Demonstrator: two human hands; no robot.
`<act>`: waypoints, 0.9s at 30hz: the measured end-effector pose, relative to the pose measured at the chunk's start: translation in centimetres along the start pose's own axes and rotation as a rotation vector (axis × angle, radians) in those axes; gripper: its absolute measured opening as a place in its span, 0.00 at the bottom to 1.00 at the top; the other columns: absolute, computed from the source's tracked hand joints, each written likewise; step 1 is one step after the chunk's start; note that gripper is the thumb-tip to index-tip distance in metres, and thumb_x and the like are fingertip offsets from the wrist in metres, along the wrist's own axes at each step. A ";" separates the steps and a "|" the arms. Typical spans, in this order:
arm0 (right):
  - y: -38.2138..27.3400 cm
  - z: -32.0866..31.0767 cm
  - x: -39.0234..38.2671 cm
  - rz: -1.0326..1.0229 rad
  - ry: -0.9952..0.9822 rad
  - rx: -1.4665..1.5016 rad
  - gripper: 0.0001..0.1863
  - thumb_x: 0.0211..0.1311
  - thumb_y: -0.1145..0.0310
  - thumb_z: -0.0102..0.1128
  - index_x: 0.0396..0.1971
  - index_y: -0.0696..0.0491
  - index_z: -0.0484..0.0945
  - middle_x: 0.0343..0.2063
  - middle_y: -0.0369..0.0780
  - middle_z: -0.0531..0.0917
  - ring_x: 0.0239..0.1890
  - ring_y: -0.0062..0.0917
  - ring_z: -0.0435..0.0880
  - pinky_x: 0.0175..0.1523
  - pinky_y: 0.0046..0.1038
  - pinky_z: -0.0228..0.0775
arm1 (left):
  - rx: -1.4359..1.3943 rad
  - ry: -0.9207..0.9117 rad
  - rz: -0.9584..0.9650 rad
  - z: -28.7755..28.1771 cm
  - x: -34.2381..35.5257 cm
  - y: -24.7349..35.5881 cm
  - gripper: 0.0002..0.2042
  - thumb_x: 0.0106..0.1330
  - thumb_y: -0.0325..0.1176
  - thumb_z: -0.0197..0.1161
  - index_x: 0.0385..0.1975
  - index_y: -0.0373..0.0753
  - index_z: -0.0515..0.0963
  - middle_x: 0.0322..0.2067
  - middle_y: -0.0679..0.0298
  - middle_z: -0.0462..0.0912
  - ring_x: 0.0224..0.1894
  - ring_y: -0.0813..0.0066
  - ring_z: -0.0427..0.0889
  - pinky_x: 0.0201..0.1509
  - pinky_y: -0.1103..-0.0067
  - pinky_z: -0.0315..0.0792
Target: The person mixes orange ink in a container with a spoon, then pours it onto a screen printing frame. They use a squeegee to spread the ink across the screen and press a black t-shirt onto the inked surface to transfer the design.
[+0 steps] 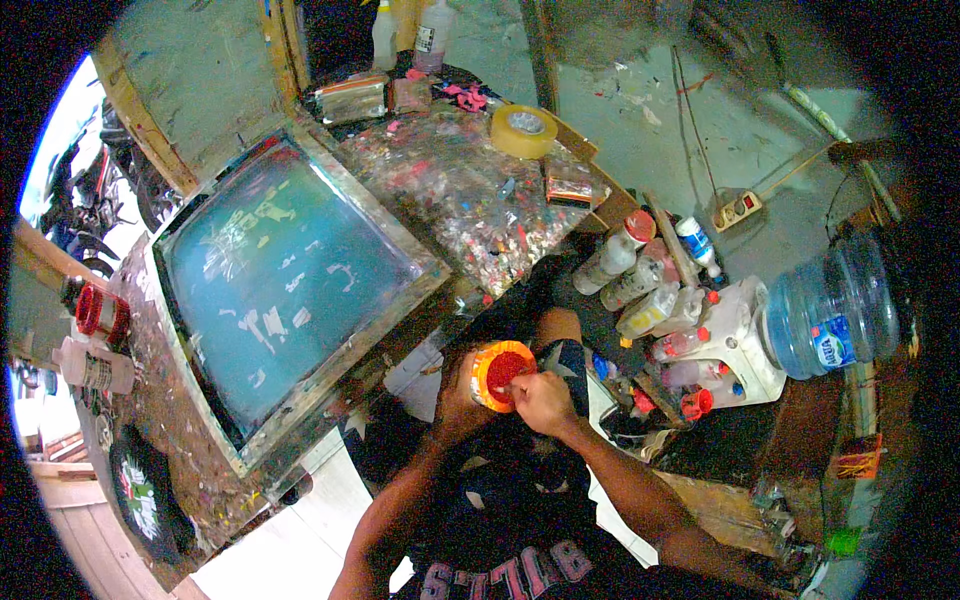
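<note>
My left hand (pixel 460 400) grips an orange tub (pixel 490 355) of red paste at the lower middle, just above my lap. My right hand (pixel 543 403) is closed at the tub's right side, its fingers over the opening around a small pale piece that I cannot make out. Left of the tub, a large framed screen (pixel 287 282) with teal mesh and pale patches lies tilted across the paint-stained bench (pixel 435 185). A roll of yellow tape (pixel 522 131) lies at the back of that bench.
Bottles (pixel 625 250), a white jerrycan (pixel 752 345) and a large blue water jug (pixel 830 300) crowd the right side. A power strip (pixel 737 208) is at the back right. Red jars (pixel 100 315) and a black cap (pixel 145 490) lie at the left. Spray bottles (pixel 430 38) stand at the back.
</note>
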State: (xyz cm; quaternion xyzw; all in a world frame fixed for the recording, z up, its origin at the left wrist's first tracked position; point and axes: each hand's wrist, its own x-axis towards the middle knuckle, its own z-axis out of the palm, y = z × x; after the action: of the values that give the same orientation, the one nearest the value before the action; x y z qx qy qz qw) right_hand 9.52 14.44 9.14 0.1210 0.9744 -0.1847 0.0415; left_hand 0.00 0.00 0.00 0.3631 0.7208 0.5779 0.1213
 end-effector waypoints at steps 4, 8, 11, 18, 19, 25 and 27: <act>-0.8 0.2 0.1 -0.014 0.174 -0.039 0.08 0.59 0.67 0.56 0.28 0.54 0.81 0.26 0.47 0.86 0.27 0.47 0.85 0.35 0.50 0.78 | 0.024 -0.064 0.085 -0.1 -1.0 -0.6 0.38 0.47 0.37 0.80 0.59 0.38 0.69 0.54 0.53 0.77 0.57 0.52 0.76 0.63 0.63 0.68; -1.0 1.2 -1.0 -0.025 0.044 -0.094 0.09 0.57 0.65 0.59 0.33 0.53 0.82 0.29 0.48 0.85 0.32 0.46 0.86 0.39 0.50 0.77 | 0.115 0.023 0.085 0.0 -1.3 0.3 0.37 0.48 0.36 0.79 0.59 0.38 0.69 0.53 0.53 0.77 0.57 0.51 0.76 0.62 0.64 0.69; -1.0 1.9 -1.0 0.072 0.013 0.086 0.08 0.55 0.66 0.60 0.31 0.53 0.83 0.27 0.49 0.84 0.35 0.47 0.85 0.43 0.50 0.76 | 0.095 0.036 0.071 0.1 -1.2 0.3 0.35 0.49 0.35 0.78 0.59 0.38 0.69 0.54 0.53 0.77 0.57 0.51 0.76 0.62 0.65 0.70; -1.0 -0.1 -0.3 0.119 0.099 0.148 0.07 0.59 0.67 0.58 0.30 0.53 0.82 0.29 0.49 0.85 0.32 0.45 0.86 0.40 0.50 0.78 | -0.108 -0.045 -0.103 -1.0 -0.9 3.1 0.38 0.44 0.37 0.81 0.58 0.37 0.71 0.52 0.53 0.78 0.55 0.53 0.78 0.60 0.65 0.71; -1.2 -0.4 -0.4 0.056 0.109 -0.019 0.08 0.59 0.66 0.57 0.30 0.53 0.82 0.29 0.49 0.86 0.31 0.45 0.86 0.39 0.51 0.78 | 0.051 0.044 -0.046 -1.0 -1.1 3.4 0.39 0.43 0.38 0.82 0.57 0.37 0.70 0.51 0.53 0.79 0.54 0.52 0.78 0.60 0.64 0.72; -2.8 -1.3 -1.9 0.060 -0.041 0.118 0.10 0.65 0.64 0.56 0.30 0.52 0.83 0.27 0.49 0.85 0.32 0.49 0.85 0.41 0.51 0.77 | 0.196 0.008 -0.003 -1.0 -1.1 3.3 0.41 0.41 0.40 0.84 0.57 0.38 0.69 0.49 0.53 0.78 0.54 0.51 0.78 0.59 0.64 0.72; -2.4 -2.0 -1.7 0.072 -0.029 0.232 0.10 0.65 0.64 0.56 0.32 0.51 0.84 0.30 0.50 0.85 0.34 0.49 0.85 0.42 0.52 0.77 | 0.141 0.016 -0.005 -1.1 -1.2 3.5 0.41 0.41 0.40 0.84 0.57 0.38 0.69 0.49 0.54 0.78 0.54 0.52 0.78 0.60 0.64 0.71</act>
State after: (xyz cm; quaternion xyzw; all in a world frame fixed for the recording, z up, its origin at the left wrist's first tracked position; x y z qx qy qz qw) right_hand 10.50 12.69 12.05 0.1574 0.9408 -0.2962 0.0478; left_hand 1.56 -1.41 3.30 0.3643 0.7615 0.5283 0.0912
